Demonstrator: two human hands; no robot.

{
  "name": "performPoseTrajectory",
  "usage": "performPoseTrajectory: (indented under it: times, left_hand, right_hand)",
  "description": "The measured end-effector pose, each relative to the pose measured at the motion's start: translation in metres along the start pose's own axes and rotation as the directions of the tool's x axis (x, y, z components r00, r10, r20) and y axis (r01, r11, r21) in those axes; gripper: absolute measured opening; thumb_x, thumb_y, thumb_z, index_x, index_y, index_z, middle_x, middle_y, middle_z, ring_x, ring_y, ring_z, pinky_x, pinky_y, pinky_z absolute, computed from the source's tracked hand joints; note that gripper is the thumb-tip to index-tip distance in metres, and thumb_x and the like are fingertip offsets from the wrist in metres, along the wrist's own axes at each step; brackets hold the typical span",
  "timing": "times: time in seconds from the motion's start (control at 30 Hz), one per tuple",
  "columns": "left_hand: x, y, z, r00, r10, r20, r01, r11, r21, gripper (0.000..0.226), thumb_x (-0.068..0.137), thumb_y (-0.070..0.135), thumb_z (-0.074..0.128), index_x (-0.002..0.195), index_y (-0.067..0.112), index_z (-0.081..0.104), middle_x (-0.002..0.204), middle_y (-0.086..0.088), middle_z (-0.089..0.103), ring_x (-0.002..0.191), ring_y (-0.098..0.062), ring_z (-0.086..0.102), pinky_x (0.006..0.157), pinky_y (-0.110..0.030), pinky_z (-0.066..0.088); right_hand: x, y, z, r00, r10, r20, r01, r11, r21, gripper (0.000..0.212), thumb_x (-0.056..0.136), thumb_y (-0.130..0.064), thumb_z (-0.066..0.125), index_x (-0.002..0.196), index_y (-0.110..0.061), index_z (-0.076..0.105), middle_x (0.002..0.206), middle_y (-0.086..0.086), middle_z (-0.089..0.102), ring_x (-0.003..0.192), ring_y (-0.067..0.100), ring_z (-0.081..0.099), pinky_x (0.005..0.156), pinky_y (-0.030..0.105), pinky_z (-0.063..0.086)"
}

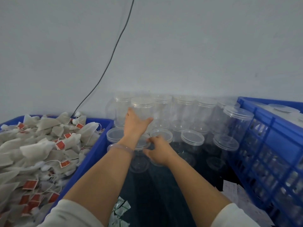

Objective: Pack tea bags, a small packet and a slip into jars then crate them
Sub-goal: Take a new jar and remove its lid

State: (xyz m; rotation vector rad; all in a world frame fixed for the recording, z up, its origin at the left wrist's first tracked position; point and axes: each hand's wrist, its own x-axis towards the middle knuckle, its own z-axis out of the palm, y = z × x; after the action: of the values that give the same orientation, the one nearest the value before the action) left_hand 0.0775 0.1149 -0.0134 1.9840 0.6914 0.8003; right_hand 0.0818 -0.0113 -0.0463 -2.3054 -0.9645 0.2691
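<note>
Between one blue bin (98,145) and one blue crate (270,145), I saw the left hand (136,125) curled round one upright jar (143,107), lid up, the right hand (158,149) pinching a second jar (140,159) by its lid

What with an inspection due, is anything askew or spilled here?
One lidded jar on the right leans toward the blue crate, unlike the upright jars beside it, though the wide lens may exaggerate this.
</note>
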Motion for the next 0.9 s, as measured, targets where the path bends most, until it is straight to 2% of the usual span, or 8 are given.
performPoseTrajectory:
  times: [0.13, 0.27, 0.4, 0.5, 0.57, 0.63, 0.73, 0.9]
  left_hand:
    - [-0.008, 0.003, -0.004, 0.999, 0.038, -0.022, -0.038, 0.999, 0.016, 0.090, 0.081, 0.034, 0.076, 0.147, 0.004, 0.023, 0.148, -0.014, 0.034, 0.132, -0.030, 0.041, 0.106, -0.037, 0.037]
    - [-0.047, 0.019, -0.019, 0.989, 0.107, -0.103, -0.122, 0.980, -0.156, 0.091, 0.079, 0.041, 0.077, 0.147, 0.010, 0.025, 0.144, -0.007, 0.036, 0.128, -0.023, 0.042, 0.108, -0.037, 0.039]
    - [-0.124, 0.014, -0.030, 0.970, 0.214, -0.115, -0.240, 0.919, -0.312, 0.088, 0.069, 0.049, 0.077, 0.140, 0.023, 0.031, 0.132, 0.002, 0.039, 0.116, -0.007, 0.047, 0.092, -0.020, 0.043]
    - [-0.188, -0.014, -0.028, 0.958, 0.288, 0.011, -0.270, 0.910, -0.316, 0.083, 0.063, 0.058, 0.067, 0.133, 0.031, 0.032, 0.126, 0.015, 0.036, 0.112, 0.007, 0.046, 0.088, -0.014, 0.046]
    - [-0.227, -0.039, -0.024, 0.955, 0.284, 0.083, -0.246, 0.918, -0.311, 0.088, 0.064, 0.057, 0.067, 0.139, 0.025, 0.034, 0.129, 0.014, 0.037, 0.115, 0.005, 0.047, 0.096, -0.024, 0.049]
    - [-0.255, -0.058, -0.019, 0.964, 0.224, 0.146, -0.168, 0.932, -0.320, 0.101, 0.057, 0.059, 0.075, 0.143, 0.028, 0.031, 0.135, 0.018, 0.039, 0.121, 0.005, 0.045, 0.102, -0.029, 0.046]
    - [-0.285, -0.074, -0.017, 0.977, 0.128, 0.170, -0.071, 0.949, -0.307, 0.122, 0.041, 0.066, 0.084, 0.144, 0.038, 0.025, 0.129, 0.033, 0.045, 0.120, 0.014, 0.045, 0.100, -0.023, 0.045]
    - [-0.300, -0.084, -0.022, 0.975, 0.143, 0.172, -0.094, 0.959, -0.266, 0.106, 0.047, 0.060, 0.082, 0.139, 0.044, 0.031, 0.117, 0.032, 0.055, 0.110, 0.011, 0.054, 0.088, -0.021, 0.048]
  right_hand:
    - [-0.008, 0.004, -0.009, 0.994, -0.037, -0.100, 0.042, 0.998, 0.040, 0.047, 0.093, -0.022, 0.061, 0.137, -0.010, 0.053, 0.139, 0.006, 0.054, 0.124, 0.023, 0.055, 0.098, 0.031, 0.043]
    - [-0.025, -0.001, -0.032, 0.916, -0.002, -0.401, 0.160, 0.918, 0.362, 0.042, 0.093, -0.031, 0.064, 0.132, -0.016, 0.056, 0.127, -0.002, 0.060, 0.095, -0.001, 0.057, 0.079, 0.016, 0.047]
    - [-0.061, -0.013, -0.050, 0.878, 0.008, -0.478, 0.326, 0.722, 0.611, 0.079, 0.068, -0.067, 0.062, 0.135, -0.026, 0.047, 0.122, -0.012, 0.055, 0.111, 0.004, 0.056, 0.095, 0.035, 0.053]
    - [-0.101, -0.011, -0.044, 0.919, -0.056, -0.390, 0.302, 0.736, 0.606, 0.104, 0.054, -0.076, 0.070, 0.141, -0.030, 0.039, 0.126, -0.015, 0.054, 0.116, 0.003, 0.054, 0.090, 0.021, 0.050]
    - [-0.127, -0.004, -0.026, 0.941, -0.044, -0.336, 0.238, 0.791, 0.564, 0.102, 0.049, -0.073, 0.073, 0.138, -0.034, 0.041, 0.121, -0.019, 0.057, 0.112, -0.002, 0.054, 0.077, 0.007, 0.046]
    - [-0.148, 0.007, -0.003, 0.952, 0.030, -0.304, 0.160, 0.799, 0.580, 0.095, 0.049, -0.062, 0.077, 0.135, -0.033, 0.046, 0.118, -0.018, 0.059, 0.110, -0.003, 0.055, 0.073, 0.004, 0.043]
    - [-0.177, 0.019, 0.031, 0.955, 0.120, -0.270, 0.084, 0.767, 0.637, 0.085, 0.060, -0.034, 0.090, 0.134, -0.030, 0.049, 0.115, -0.018, 0.055, 0.096, -0.016, 0.055, 0.069, 0.001, 0.043]
    - [-0.198, 0.020, 0.047, 0.919, 0.176, -0.352, 0.097, 0.766, 0.636, 0.067, 0.062, -0.028, 0.092, 0.118, -0.028, 0.057, 0.106, -0.021, 0.057, 0.086, -0.023, 0.055, 0.066, 0.001, 0.044]
